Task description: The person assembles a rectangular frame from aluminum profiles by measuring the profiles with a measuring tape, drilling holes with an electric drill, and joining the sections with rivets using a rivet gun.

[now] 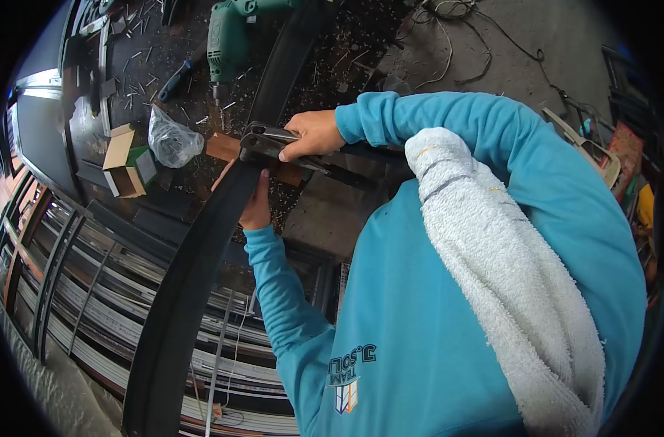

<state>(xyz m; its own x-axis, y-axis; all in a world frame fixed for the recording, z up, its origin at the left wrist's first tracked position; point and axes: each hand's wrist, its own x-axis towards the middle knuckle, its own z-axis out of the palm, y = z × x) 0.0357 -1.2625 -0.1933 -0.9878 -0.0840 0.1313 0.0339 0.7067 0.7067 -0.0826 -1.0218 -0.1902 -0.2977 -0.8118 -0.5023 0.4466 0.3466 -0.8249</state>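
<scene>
A long dark metal profile (179,306) runs from the lower left up past both hands. My left hand (256,206) is closed around it, thumb on the near side and some fingertips showing beyond its far edge. My right hand (314,135) grips a plier-like metal tool (253,140) whose head sits at the profile, just above my left thumb. Dark handles of the tool extend to the right below my right hand. Its exact kind is not clear. A brown wooden block (223,147) lies beneath the profile.
On the dark worktop lie a green drill (228,45), a blue-handled screwdriver (173,81), a clear plastic bag (172,137), an open small box (128,164) and scattered screws and shavings. Racked long profiles (106,291) stand lower left. Cables (448,44) trail upper right. A white towel (492,240) hangs over my shoulder.
</scene>
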